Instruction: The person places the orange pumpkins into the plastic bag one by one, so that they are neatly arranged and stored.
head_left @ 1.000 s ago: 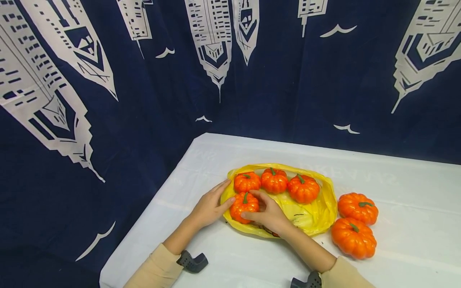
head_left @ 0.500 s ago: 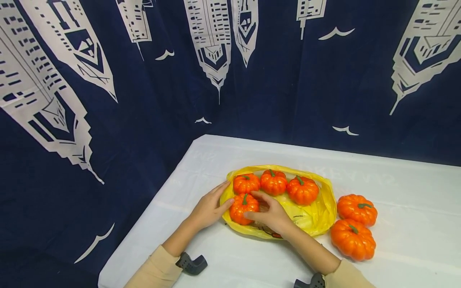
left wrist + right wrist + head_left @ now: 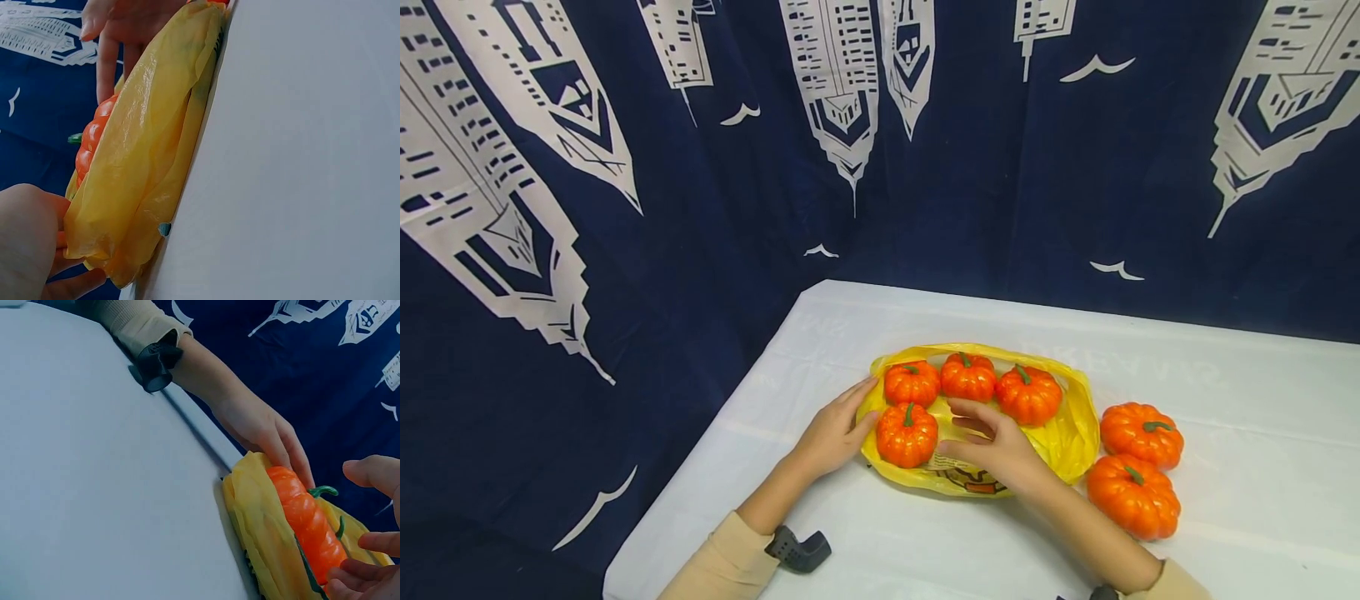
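Observation:
A yellow plastic bag [image 3: 1078,433] lies spread open, with several small orange pumpkins inside. One pumpkin [image 3: 907,435] sits at its near left. Behind that one, a row holds a left pumpkin [image 3: 912,383], a middle pumpkin [image 3: 968,377] and a right pumpkin [image 3: 1028,396]. My left hand [image 3: 829,433] rests along the bag's left rim, fingers fairly straight, thumb close to the near-left pumpkin. Over the bag's middle, my right hand [image 3: 992,446] holds nothing, its fingers spread and a gap between them and that pumpkin. In the right wrist view, the right fingers [image 3: 369,540] hover beside the bag.
Two larger pumpkins lie outside the bag at the right, a rear pumpkin [image 3: 1142,435] and a front pumpkin [image 3: 1133,497]. All stand on a white-covered table [image 3: 925,550]. A dark blue curtain [image 3: 970,217] with a white city print hangs behind it.
My right hand has let go of the near-left pumpkin and moved right, uncovering the bag's printed bottom. The left hand has stayed at the left rim.

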The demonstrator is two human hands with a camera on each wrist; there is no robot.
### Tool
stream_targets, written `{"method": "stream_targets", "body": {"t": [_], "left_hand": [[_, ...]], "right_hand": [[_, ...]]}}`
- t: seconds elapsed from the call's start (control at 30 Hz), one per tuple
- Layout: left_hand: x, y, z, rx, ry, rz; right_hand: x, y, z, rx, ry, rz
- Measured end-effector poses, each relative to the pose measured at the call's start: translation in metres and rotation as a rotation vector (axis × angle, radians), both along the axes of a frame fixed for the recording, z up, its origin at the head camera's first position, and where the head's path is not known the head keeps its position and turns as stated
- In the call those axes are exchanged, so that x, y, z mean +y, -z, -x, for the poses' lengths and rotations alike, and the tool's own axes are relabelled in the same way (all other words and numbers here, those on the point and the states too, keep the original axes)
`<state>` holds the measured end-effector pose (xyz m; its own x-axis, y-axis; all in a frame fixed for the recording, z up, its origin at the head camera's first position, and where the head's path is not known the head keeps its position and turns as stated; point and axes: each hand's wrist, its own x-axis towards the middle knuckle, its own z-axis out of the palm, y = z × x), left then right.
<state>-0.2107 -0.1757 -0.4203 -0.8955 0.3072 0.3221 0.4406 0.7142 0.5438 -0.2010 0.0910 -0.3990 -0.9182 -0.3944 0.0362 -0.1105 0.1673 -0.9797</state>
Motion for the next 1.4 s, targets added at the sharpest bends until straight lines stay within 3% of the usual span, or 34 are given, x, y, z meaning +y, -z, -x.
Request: {"method": "stream_targets", "body": {"t": [0.3, 0.63, 0.83, 0.97, 1.17, 1.4], "left_hand": [[0.0, 0.001, 0.0, -0.005, -0.006, -0.003], [0.001, 0.002, 0.001, -0.005, -0.001, -0.013], [0.001, 0.001, 0.0, -0.006, -0.005, -0.011], [0.001, 0.001, 0.0, -0.01, -0.007, -0.009], [0.002, 0.001, 0.0, -0.013, -0.008, -0.002], [0.001, 0.004, 0.002, 0.006, -0.009, -0.009]], "right_hand": [[0.02, -0.007, -0.01, 0.001, 0.007, 0.007], [0.046, -0.019, -0.024, 0.077, 0.066, -0.034], [0.061, -0.024, -0.032, 0.081, 0.082, -0.015], [0.073, -0.026, -0.037, 0.121, 0.087, -0.012], [0.095, -0.027, -0.043, 0.204, 0.131, -0.102], [0.12, -0.028, -0.036, 0.27, 0.167, -0.099]]}}
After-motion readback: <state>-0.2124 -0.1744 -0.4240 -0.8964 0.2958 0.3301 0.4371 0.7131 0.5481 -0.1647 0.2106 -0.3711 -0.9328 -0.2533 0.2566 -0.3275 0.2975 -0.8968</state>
